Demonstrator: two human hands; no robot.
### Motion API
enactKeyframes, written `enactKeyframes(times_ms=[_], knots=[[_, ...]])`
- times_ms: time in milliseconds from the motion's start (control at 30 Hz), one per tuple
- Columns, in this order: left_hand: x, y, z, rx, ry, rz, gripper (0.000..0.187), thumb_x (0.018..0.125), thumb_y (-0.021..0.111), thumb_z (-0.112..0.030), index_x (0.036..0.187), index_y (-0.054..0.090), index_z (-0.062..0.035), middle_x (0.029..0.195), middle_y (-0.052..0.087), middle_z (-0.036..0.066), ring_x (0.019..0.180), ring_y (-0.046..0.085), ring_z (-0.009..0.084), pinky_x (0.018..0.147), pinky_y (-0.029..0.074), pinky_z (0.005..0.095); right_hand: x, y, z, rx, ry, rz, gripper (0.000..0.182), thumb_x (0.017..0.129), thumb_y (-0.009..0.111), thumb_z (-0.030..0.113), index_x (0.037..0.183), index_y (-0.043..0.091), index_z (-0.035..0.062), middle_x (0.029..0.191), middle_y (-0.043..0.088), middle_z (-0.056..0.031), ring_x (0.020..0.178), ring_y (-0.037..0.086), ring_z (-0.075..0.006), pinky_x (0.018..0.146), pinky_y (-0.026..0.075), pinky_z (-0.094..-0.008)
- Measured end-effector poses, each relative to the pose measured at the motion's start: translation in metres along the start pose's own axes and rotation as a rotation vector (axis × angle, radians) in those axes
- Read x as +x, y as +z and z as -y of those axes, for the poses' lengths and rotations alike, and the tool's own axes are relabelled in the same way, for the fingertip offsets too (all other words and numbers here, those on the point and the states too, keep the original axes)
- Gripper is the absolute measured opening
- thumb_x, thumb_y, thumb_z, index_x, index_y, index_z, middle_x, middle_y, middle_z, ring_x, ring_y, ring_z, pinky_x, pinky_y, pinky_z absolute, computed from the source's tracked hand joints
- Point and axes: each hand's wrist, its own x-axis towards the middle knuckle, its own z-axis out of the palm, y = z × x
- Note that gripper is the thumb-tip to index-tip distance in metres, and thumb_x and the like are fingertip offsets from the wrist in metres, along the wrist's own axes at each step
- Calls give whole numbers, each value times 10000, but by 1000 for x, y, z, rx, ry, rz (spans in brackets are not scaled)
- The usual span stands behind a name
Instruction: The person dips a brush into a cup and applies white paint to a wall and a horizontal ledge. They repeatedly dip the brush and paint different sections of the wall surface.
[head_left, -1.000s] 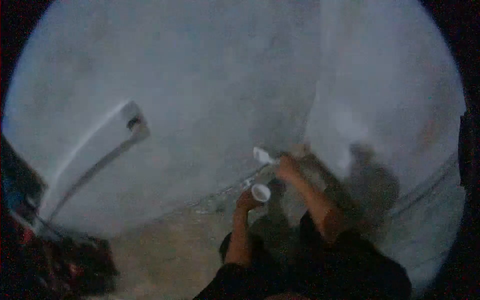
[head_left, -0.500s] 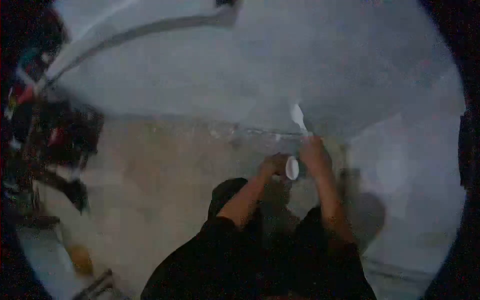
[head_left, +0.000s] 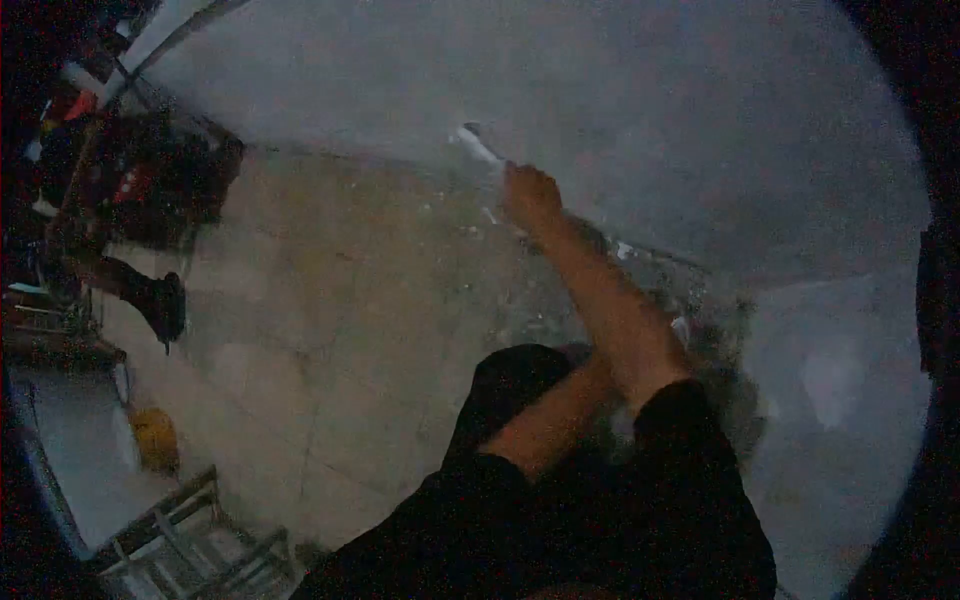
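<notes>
Right, I see my right hand (head_left: 530,195) closed round a small white scraper-like tool (head_left: 478,146), blade pressed to the grey wall (head_left: 650,120) at approx 11 o'clock. Looks light, thin, stiff; grip low on handle. Left hand hidden behind the forearm, can't tell.

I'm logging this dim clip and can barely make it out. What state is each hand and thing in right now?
right hand: stretched out to the base of the wall, grip closed on the white tool
white tool: held, its tip at the wall
left hand: hidden behind the right forearm, grip cannot be told
wall: grey, pale
floor: bare, with scattered bits near the wall
</notes>
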Motion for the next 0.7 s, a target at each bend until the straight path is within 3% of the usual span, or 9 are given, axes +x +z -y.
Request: enactKeyframes(times_ms=[233, 367, 467, 700], knots=[[7, -1, 14, 24, -33, -15, 730, 680, 864, -394, 1316, 606, -144, 1265, 666, 163, 1132, 656, 363, 952, 510, 522, -34, -12, -34, 13, 16, -37, 331, 972, 527, 172, 1233, 592, -20, 996, 676, -216, 881, 697, -372, 769, 574, -490], [16, -6, 35, 28, -66, -26, 736, 672, 871, -396, 1315, 608, -152, 1261, 668, 162, 1131, 657, 363, 948, 510, 526, -60, 4, -104, 35, 29, -146, 367, 883, 616, 171, 1191, 619, -29, 949, 672, -232, 850, 694, -377, 747, 571, -489], [21, -8, 46, 28, -83, -29, 742, 665, 876, -397, 1314, 609, -157, 1257, 670, 161, 1130, 657, 363, 945, 510, 529, -93, -23, -124, 100, 223, -144, 367, 805, 701, 166, 1102, 661, -46, 884, 678, -239, 791, 677, -415, 741, 560, -488], [44, 3, 68, 31, -66, -19, 754, 650, 888, -401, 1313, 611, -170, 1250, 673, 160, 1127, 659, 362, 937, 510, 536, -176, -65, -221, 63, 373, -208, 372, 821, 716, 194, 1113, 667, -30, 922, 689, -250, 805, 661, -442, 762, 533, -512]])
